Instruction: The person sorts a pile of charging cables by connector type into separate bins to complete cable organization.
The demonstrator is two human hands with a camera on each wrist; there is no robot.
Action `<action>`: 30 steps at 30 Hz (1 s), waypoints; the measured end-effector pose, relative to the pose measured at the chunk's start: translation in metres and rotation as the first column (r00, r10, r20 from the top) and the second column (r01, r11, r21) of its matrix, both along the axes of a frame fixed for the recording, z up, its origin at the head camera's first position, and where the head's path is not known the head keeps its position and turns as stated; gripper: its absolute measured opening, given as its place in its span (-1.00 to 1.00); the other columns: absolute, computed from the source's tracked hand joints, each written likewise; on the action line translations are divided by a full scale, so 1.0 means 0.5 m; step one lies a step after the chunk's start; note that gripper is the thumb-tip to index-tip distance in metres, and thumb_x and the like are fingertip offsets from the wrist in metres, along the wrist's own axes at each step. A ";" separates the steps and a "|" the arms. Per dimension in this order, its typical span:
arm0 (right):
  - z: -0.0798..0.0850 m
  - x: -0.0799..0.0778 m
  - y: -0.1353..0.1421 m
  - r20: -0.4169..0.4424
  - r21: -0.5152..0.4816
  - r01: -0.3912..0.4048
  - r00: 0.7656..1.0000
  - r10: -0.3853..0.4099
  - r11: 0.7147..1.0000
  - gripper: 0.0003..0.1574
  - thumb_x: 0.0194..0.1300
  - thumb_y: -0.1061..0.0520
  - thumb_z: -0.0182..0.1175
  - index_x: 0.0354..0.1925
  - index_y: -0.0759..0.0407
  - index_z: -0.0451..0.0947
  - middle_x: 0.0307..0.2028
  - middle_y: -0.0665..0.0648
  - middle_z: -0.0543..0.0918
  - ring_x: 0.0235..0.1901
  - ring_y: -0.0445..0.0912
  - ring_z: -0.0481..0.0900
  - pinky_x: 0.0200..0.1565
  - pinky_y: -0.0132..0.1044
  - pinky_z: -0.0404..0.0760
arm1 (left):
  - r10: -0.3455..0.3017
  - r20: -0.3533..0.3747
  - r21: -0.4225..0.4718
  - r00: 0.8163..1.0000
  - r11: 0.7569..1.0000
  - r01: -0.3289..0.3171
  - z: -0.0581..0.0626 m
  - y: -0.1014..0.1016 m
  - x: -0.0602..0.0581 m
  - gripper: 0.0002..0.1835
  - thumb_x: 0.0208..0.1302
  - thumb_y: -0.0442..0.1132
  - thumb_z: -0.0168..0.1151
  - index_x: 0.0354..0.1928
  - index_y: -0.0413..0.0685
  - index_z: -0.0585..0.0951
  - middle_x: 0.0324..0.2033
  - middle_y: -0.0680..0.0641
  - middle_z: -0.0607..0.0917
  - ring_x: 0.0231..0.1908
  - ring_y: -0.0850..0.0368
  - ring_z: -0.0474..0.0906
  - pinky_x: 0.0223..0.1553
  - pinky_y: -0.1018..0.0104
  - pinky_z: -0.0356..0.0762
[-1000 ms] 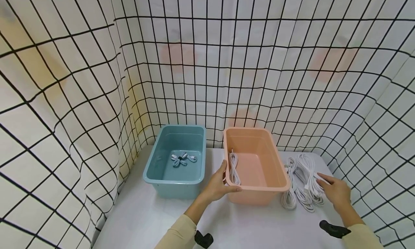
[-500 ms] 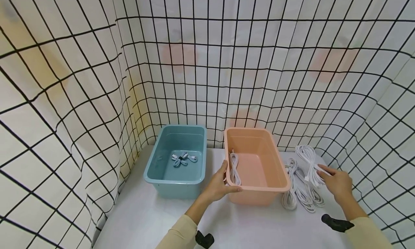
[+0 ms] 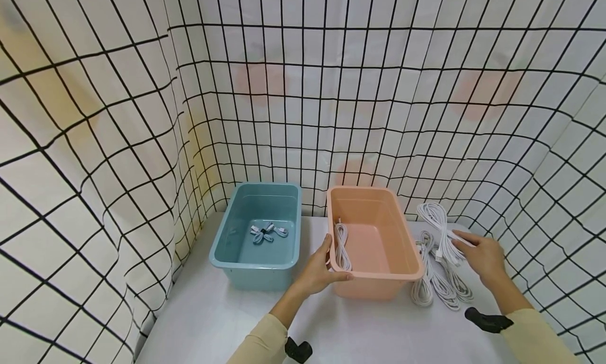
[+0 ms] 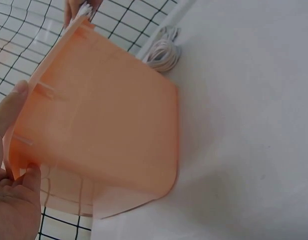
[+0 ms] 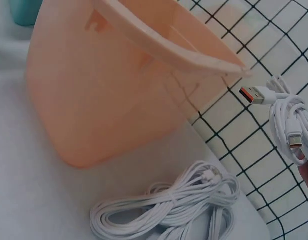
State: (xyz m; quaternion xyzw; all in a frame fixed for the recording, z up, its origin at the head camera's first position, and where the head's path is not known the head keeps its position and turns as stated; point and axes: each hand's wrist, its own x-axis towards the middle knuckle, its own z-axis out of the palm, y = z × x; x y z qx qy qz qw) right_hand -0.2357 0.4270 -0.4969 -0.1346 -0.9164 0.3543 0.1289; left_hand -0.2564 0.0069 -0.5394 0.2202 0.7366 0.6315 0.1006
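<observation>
My left hand (image 3: 314, 272) grips the near left corner of a peach plastic bin (image 3: 371, 286); in the left wrist view its thumb lies along the rim and its fingers curl beneath. One coiled white cable (image 3: 342, 245) lies inside along the bin's left wall. To the right, my right hand (image 3: 485, 256) pinches a bundled white USB cable (image 3: 446, 240), raised over other coils. The right wrist view shows its USB-A plug (image 5: 254, 95) and a small USB-C plug (image 5: 294, 141), close to the bin's rim. Several coiled white cables (image 3: 423, 290) lie under it on the table.
A teal bin (image 3: 258, 279) stands left of the peach one, with short bundled light cables (image 3: 263, 233) on its floor. Black grid netting (image 3: 303, 95) over white cloth encloses the white table (image 3: 203, 322) at the back and sides.
My right hand has lifted the bundled USB cable off the pile and moved it left, toward the peach bin. My left hand has stayed on the bin's corner.
</observation>
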 end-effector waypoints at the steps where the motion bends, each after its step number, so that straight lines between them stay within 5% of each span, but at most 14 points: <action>1: 0.002 -0.002 -0.003 -0.002 -0.004 -0.002 1.000 0.002 1.000 -0.44 0.56 0.02 0.19 0.34 0.32 0.51 0.29 0.55 0.43 0.26 0.51 0.37 0.05 0.35 0.52 | 0.001 0.002 -0.003 1.000 1.000 -0.001 0.001 0.000 0.000 0.34 0.06 -0.20 0.67 0.67 -0.08 -0.14 0.63 -0.10 -0.06 0.51 -0.21 0.12 0.35 -0.02 0.34; 10: 0.024 -0.015 -0.042 -0.041 -0.033 -0.041 0.998 0.040 0.999 -0.44 0.56 0.03 0.21 0.34 0.34 0.51 0.26 0.51 0.50 0.23 0.46 0.45 0.06 0.32 0.55 | -0.020 -0.006 0.010 1.000 1.000 0.020 0.003 -0.004 0.000 0.35 0.08 -0.22 0.66 0.67 -0.08 -0.17 0.63 -0.10 -0.08 0.52 -0.22 0.09 0.36 0.05 0.33; 16: 0.035 -0.029 -0.065 -0.056 -0.010 -0.054 0.997 0.053 0.999 -0.48 0.54 0.03 0.24 0.31 0.28 0.57 0.24 0.46 0.55 0.16 0.34 0.55 -0.20 -0.17 0.60 | -0.011 0.001 -0.021 1.000 1.000 0.011 0.002 -0.005 -0.001 0.35 0.07 -0.18 0.67 0.67 -0.07 -0.16 0.63 -0.06 -0.08 0.52 -0.13 0.12 0.35 0.10 0.36; 22: 0.048 -0.039 -0.090 -0.078 -0.035 -0.083 0.994 0.080 0.996 -0.47 0.54 0.06 0.24 0.32 0.32 0.55 0.26 0.46 0.53 0.22 0.38 0.50 -0.04 0.05 0.67 | -0.019 -0.006 -0.007 1.000 1.000 0.019 0.004 -0.005 0.000 0.34 0.09 -0.21 0.66 0.67 -0.10 -0.16 0.63 -0.09 -0.07 0.51 -0.13 0.13 0.36 0.03 0.34; 27: 0.054 -0.050 -0.109 -0.096 -0.041 -0.100 0.991 0.095 0.994 -0.49 0.52 0.06 0.26 0.29 0.31 0.58 0.23 0.44 0.57 0.13 0.27 0.57 -0.32 -0.47 0.55 | -0.019 0.003 -0.011 1.000 1.000 0.019 0.004 -0.005 0.000 0.34 0.08 -0.19 0.66 0.67 -0.08 -0.16 0.63 -0.08 -0.07 0.51 -0.10 0.14 0.36 0.02 0.34; 30: 0.057 -0.056 -0.121 -0.101 -0.066 -0.113 0.989 0.106 0.991 -0.49 0.52 0.05 0.26 0.29 0.30 0.58 0.23 0.44 0.57 0.10 0.23 0.56 -0.37 -0.58 0.45 | -0.014 0.006 -0.018 1.000 1.000 0.014 0.003 -0.005 0.000 0.34 0.08 -0.19 0.67 0.67 -0.07 -0.15 0.63 -0.06 -0.06 0.51 -0.08 0.14 0.36 0.04 0.34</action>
